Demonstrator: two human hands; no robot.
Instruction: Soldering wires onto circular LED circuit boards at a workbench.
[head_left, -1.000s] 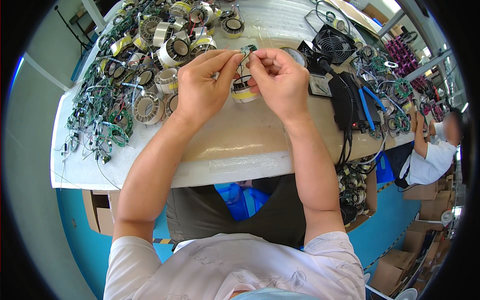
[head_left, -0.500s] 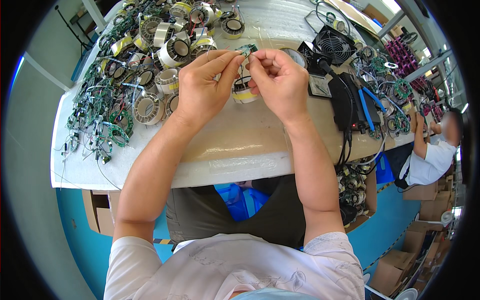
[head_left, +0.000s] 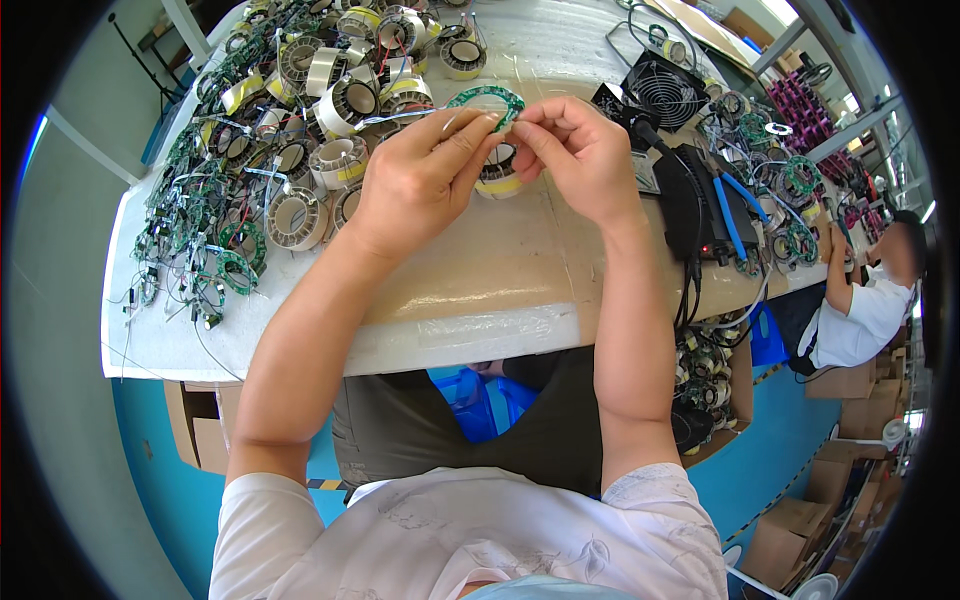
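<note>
My left hand (head_left: 425, 170) pinches a ring-shaped green circuit board (head_left: 514, 103) by its near edge, holding it above the table. Pale wires (head_left: 395, 116) trail from the board to the left. At the board's right edge, the thumb and forefinger of my right hand (head_left: 580, 155) are pinched together; whatever is between them is too small to make out. Below the fingers, a white coil ring with a yellow band (head_left: 499, 187) stands on the table, partly covered by my hands.
Coil rings (head_left: 297, 217) and green ring boards (head_left: 237, 270) are heaped at the left. On the right are a black fan (head_left: 668, 93), a black box (head_left: 700, 215) with blue-handled pliers (head_left: 732, 215), and more boards (head_left: 800, 177). A co-worker (head_left: 860, 310) sits at the far right.
The ring board has turned and come up into fuller view, with its wires showing at the left. My right hand has shifted slightly right, away from the left hand.
</note>
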